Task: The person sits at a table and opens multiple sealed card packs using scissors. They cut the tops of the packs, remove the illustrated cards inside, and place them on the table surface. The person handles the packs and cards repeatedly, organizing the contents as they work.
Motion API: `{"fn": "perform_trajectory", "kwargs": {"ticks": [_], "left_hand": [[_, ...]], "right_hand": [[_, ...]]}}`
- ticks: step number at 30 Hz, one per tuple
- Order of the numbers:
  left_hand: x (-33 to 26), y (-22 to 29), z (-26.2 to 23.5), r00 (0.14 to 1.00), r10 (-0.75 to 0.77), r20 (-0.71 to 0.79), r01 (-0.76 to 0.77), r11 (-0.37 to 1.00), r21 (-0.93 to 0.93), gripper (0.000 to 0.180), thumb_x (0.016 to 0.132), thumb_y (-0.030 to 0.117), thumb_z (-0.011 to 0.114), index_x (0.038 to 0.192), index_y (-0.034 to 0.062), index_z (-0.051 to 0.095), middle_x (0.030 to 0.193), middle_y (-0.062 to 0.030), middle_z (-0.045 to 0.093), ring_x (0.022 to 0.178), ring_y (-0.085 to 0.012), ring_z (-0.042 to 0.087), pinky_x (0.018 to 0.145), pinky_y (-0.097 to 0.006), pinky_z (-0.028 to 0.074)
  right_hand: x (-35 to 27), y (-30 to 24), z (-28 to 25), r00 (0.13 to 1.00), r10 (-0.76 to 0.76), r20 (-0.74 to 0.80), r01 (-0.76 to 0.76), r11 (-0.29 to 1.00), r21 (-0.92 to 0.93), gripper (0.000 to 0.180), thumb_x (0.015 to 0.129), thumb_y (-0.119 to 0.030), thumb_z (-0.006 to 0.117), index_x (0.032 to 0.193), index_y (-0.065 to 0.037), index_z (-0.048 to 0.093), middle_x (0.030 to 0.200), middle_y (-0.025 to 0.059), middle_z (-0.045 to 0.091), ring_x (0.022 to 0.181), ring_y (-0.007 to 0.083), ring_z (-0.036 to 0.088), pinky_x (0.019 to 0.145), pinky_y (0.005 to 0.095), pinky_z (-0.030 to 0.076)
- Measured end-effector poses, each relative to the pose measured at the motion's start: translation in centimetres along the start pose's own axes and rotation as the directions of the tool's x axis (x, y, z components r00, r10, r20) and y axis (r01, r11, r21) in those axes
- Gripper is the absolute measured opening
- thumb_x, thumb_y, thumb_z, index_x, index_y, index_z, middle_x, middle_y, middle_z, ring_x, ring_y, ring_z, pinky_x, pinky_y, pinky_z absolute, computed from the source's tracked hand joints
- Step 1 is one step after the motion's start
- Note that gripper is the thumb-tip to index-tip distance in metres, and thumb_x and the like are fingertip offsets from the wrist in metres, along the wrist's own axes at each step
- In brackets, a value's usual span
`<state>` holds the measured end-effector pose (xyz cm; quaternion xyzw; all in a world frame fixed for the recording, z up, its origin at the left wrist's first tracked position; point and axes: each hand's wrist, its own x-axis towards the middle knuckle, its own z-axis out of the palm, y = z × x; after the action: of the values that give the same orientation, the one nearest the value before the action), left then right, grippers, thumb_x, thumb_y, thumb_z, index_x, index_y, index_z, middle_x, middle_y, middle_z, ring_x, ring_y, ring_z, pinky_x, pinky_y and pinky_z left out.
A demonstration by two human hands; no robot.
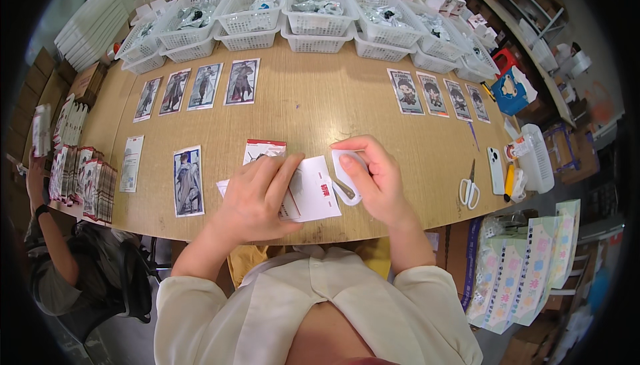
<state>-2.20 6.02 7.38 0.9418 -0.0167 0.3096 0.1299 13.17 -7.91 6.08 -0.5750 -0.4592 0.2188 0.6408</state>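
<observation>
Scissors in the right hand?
No, the right hand holds a small white tool, while the scissors lie on the table.

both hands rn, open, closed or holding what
Left hand: laid over white packaging with red print; how firmly it grips can't be told.
Right hand: closed, holding a white cutter.

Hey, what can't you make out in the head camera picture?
In the head view:
- Red-edged box: its lower part, and whether it joins the white card, hidden by the left hand.
- White cutter: its right side, covered by the right hand.
- Lower baskets: contents, hidden by the upper baskets.
- Co-worker's hand: its exact grip, too small near the dark rim.
</observation>
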Motion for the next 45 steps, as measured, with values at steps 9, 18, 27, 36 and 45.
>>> {"fn": "perform_trajectory", "kwargs": {"ticks": [9, 18, 27, 36, 45], "left_hand": [[-0.7, 1.2, 1.6, 0.996, -0.057, -0.076, 0.058, 0.998, 0.014, 0.077, 0.043, 0.016, 0.073, 0.113, -0.0077, 0.05, 0.086, -0.0117, 0.05, 0.068, -0.0242, 0.053, 0.059, -0.033, 0.046], [-0.5, 0.0, 0.4, 0.998, 0.056, 0.013, -0.056, 0.998, 0.016, 0.077, 0.041, 0.017, 0.071, 0.111, -0.0064, 0.052, 0.083, -0.0105, 0.05, 0.067, -0.0233, 0.052, 0.056, -0.032, 0.044], [-0.8, 0.9, 1.3, 0.999, -0.004, -0.049, 0.004, 1.0, 0.002, 0.077, 0.04, 0.017, 0.071, 0.111, -0.0066, 0.052, 0.084, -0.0113, 0.051, 0.067, -0.0241, 0.053, 0.056, -0.033, 0.044], [-0.6, -0.3, -0.3, 0.988, 0.112, 0.106, -0.113, 0.994, -0.001, 0.08, 0.037, 0.019, 0.073, 0.111, -0.0042, 0.053, 0.084, -0.0093, 0.051, 0.068, -0.0238, 0.053, 0.059, -0.033, 0.044], [-1.2, 0.6, 1.3, 1.0, 0.02, 0.008, -0.02, 1.0, 0.012, 0.078, 0.039, 0.019, 0.071, 0.111, -0.0049, 0.054, 0.083, -0.0103, 0.051, 0.068, -0.0234, 0.053, 0.057, -0.032, 0.044]], "right_hand": [[-0.4, 0.5, -0.1, 0.995, -0.078, -0.061, 0.073, 0.994, -0.086, 0.016, 0.092, -0.01, 0.05, 0.103, 0.0, 0.055, 0.076, 0.0039, 0.061, 0.066, 0.0056, 0.055, 0.057, 0.0214, 0.044], [-0.1, -0.7, -1.3, 0.999, 0.005, 0.054, 0.0, 0.996, -0.087, 0.016, 0.092, -0.01, 0.051, 0.103, -0.001, 0.056, 0.079, 0.0042, 0.061, 0.07, 0.0054, 0.055, 0.061, 0.0206, 0.044], [-1.1, 0.3, -0.4, 0.993, -0.086, -0.078, 0.079, 0.994, -0.08, 0.015, 0.091, -0.009, 0.051, 0.103, 0.0, 0.056, 0.079, 0.0048, 0.062, 0.067, 0.0057, 0.053, 0.058, 0.0206, 0.043], [-1.3, -0.3, -1.6, 0.999, -0.001, 0.042, 0.006, 0.994, -0.106, 0.015, 0.09, -0.008, 0.052, 0.102, 0.0, 0.058, 0.079, 0.0042, 0.062, 0.068, 0.0066, 0.055, 0.059, 0.021, 0.044], [-1.8, 0.9, -0.6, 0.995, -0.093, -0.038, 0.086, 0.985, -0.153, 0.016, 0.09, -0.007, 0.052, 0.104, 0.0, 0.057, 0.077, 0.0058, 0.062, 0.066, 0.0075, 0.056, 0.058, 0.0218, 0.044]]}}
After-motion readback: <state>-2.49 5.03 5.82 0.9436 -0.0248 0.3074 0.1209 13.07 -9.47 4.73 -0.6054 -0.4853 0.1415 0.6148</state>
